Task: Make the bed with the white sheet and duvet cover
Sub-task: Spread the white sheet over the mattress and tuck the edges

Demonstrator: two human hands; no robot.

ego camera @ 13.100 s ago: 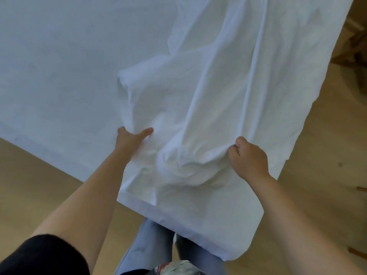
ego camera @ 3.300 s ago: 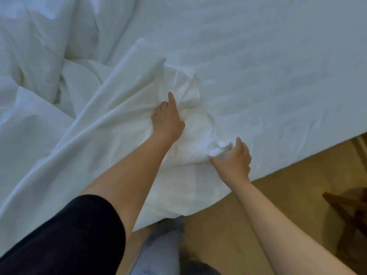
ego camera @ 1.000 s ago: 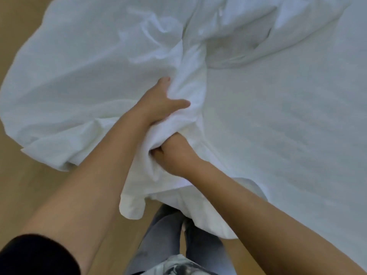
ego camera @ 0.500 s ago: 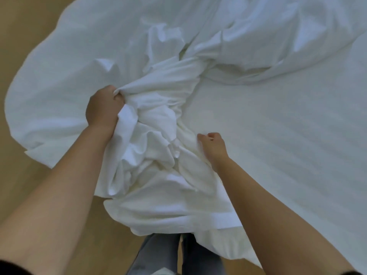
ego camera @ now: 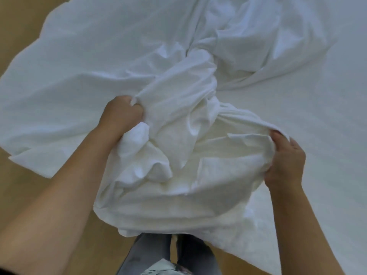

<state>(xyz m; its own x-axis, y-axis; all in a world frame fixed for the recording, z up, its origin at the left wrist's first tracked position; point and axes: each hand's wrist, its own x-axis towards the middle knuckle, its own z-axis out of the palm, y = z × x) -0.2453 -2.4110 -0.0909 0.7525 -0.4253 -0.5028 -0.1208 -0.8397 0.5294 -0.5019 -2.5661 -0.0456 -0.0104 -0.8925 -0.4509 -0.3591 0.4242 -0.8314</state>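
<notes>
L hand point(ego camera: 121, 114): centre-left of frame, closed in a fist, fingers curled tight round a fold of the bunched white cloth point(ego camera: 178, 155); knuckles up, forearm comes in from lower left.
R hand point(ego camera: 285, 161): right of centre, thumb on top and fingers wrapped under the cloth's right edge, gripping it; forearm comes in from lower right.
Cloth loc: centre of frame, held up between both hands, lower part sagging in a pouch over the bed edge, just above the legs point(ego camera: 151, 253).
Cloth axis: held span runs approx left-right, hand to hand. From its top a twisted rope of fabric runs diag. up toward upper right of frame, then fans out into loose folds.
Cloth ID: sheet vs duvet cover, can't tell; all white, no seams or openings readable.
Left spread: same white fabric lies wide over upper left, its edge hanging off toward the wood floor point(ego camera: 29, 195).
Bed surface: flat white sheet point(ego camera: 307, 126) fills right side, smooth, edge runs diag. to lower right.
Legs: grey trousers, bottom centre, partly hidden by sagging cloth.
</notes>
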